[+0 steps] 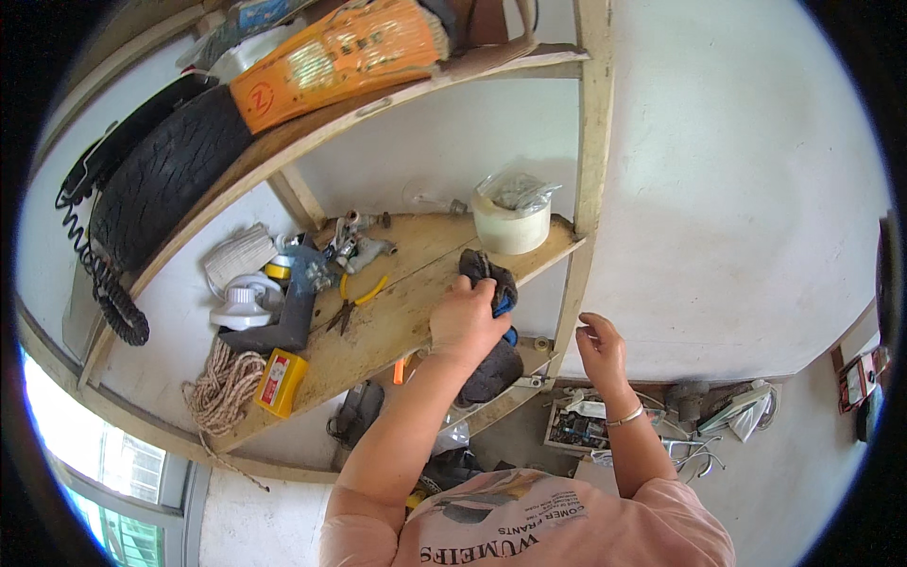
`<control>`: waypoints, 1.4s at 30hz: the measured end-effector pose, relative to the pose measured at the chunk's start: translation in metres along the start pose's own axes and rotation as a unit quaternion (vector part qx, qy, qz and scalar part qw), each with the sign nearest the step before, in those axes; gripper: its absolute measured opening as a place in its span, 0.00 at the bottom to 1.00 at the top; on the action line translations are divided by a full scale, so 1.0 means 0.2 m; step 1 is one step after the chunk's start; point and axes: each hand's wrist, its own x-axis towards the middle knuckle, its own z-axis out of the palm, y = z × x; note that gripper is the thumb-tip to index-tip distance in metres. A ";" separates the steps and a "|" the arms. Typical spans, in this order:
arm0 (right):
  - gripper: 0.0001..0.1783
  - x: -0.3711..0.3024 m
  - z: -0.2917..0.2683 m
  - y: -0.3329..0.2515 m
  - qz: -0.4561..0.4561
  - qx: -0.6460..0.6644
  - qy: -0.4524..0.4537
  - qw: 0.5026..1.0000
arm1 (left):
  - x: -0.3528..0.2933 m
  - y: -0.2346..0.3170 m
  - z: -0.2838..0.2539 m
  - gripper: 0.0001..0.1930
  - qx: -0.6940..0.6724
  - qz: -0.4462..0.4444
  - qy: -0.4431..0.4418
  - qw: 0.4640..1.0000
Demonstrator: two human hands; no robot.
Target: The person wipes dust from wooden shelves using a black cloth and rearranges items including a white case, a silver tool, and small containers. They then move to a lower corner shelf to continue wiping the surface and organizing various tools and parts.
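Observation:
My left hand (468, 321) is closed on a dark, dirty rag (486, 268) with blue parts, at the front edge of the wooden middle shelf (397, 274). More dark cloth-like material (491, 373) hangs just below that hand; whether it is the same piece I cannot tell. My right hand (603, 354) is in the air beside the shelf post, fingers loosely bent, with nothing visible in it. Behind the rag stands a round whitish roll or tub (512, 225) topped with a clear plastic bag. Pliers with yellow handles (351, 300) lie left of my left hand.
On the shelf's left are a yellow box (281, 383), coiled rope (222, 383), a white plastic fitting (244, 304) and metal fittings (361, 244). A tyre (170, 180) partly in orange wrapping rests above. A wooden post (590, 142) rises at right; cluttered boxes (576, 423) sit low down.

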 end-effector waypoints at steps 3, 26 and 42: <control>0.13 -0.01 -0.05 0.05 0.007 0.003 0.006 1.000 | 0.04 0.08 0.07 0.23 -0.010 0.022 0.021 0.999; 0.25 0.74 -0.37 -0.76 -0.252 0.100 0.178 0.946 | -0.14 -0.02 -0.13 0.27 0.076 0.188 0.080 0.976; 0.32 0.63 -0.13 0.02 -0.241 -0.377 -0.016 0.894 | -0.24 -0.25 -0.09 0.32 0.179 0.037 0.052 0.982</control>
